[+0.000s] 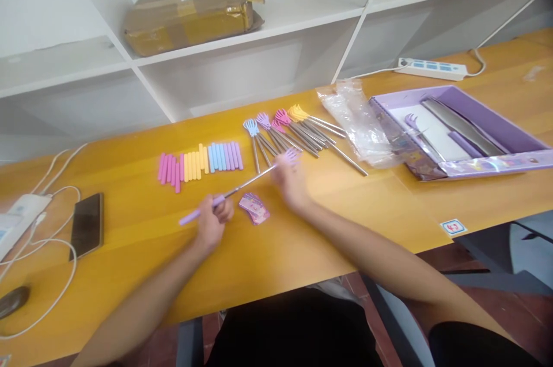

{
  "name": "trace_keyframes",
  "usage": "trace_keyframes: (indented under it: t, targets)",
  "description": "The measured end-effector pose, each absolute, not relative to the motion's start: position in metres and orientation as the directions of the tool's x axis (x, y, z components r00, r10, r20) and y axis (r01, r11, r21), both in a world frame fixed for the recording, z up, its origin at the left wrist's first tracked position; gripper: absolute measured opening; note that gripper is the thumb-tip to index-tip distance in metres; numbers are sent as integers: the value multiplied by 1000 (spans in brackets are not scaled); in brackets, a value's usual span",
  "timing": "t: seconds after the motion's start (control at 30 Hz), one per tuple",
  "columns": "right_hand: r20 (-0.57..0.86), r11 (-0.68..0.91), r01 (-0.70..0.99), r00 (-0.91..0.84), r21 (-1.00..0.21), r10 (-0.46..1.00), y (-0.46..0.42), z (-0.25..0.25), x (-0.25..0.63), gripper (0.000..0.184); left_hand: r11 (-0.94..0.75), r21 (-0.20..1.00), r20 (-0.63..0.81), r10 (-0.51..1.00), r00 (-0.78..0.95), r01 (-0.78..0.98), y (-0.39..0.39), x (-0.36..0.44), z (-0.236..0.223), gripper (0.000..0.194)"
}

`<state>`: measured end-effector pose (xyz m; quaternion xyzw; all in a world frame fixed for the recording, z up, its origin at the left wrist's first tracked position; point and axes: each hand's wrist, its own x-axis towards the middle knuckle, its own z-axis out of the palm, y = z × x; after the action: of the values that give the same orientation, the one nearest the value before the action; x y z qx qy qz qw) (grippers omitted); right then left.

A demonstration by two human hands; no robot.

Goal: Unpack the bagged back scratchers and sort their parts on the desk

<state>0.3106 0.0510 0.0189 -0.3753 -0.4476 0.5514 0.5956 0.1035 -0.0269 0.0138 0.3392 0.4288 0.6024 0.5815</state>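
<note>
A telescopic back scratcher with a lilac handle is stretched out above the table, tilted up to the right. My left hand is closed around its handle. At the claw end, my right hand, slightly blurred, has its fingers wrapped round the head. Beneath the rod lies a small fanned stack of purple printed cards. Beyond my hands, several loose metal back scratcher rods carry blue, lilac, pink and yellow claws. Left of them, handle sleeves in pink, yellow, blue and lilac form a row.
At right, a purple box holds a lilac back scratcher and grey wrapping beside clear plastic bags. A phone, white cables and a mouse lie left. Behind stand white shelves with a taped carton and a power strip.
</note>
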Motion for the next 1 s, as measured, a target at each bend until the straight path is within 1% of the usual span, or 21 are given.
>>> trace_keyframes:
  t: [0.03,0.07,0.13,0.17,0.23,0.33,0.43,0.53,0.6,0.73,1.0]
  targets:
    - [108,53,-316,-161,-947,981,32,16,293,69,49,915,-81,995,-63,-400,-33,109,10,71]
    - [111,15,-334,-269,-942,957,16,14,280,69,44,921,-69,996,-49,-388,-38,113,7,71]
    - [123,-26,-366,-378,-930,917,-5,12,265,71,22,936,-42,998,-49,-352,-43,113,3,71]
    - [121,-42,-376,-400,-926,909,-9,12,264,72,14,944,-30,998,-46,-329,-42,111,2,71]
    - [89,-76,-368,-412,-927,907,-6,11,267,73,22,955,-24,1000,-4,-295,-37,105,0,73]
    - [35,-90,-348,-339,-933,940,9,9,274,75,75,947,-61,997,56,-313,-27,100,-1,72]
    - [29,-63,-319,-277,-946,961,18,6,278,74,124,927,-123,992,27,-355,-21,100,2,62]
    - [39,-50,-284,-298,-958,954,18,6,280,74,166,913,-168,985,26,-373,-20,101,5,51]
    - [38,-48,-273,-299,-961,953,17,7,282,74,165,914,-164,986,34,-370,-21,102,6,49]
    - [45,-32,-250,-294,-968,955,19,9,284,74,124,926,-127,992,16,-357,-20,102,4,51]
    - [59,-15,-242,-295,-970,954,24,8,286,75,116,931,-127,992,-9,-347,-20,101,3,51]
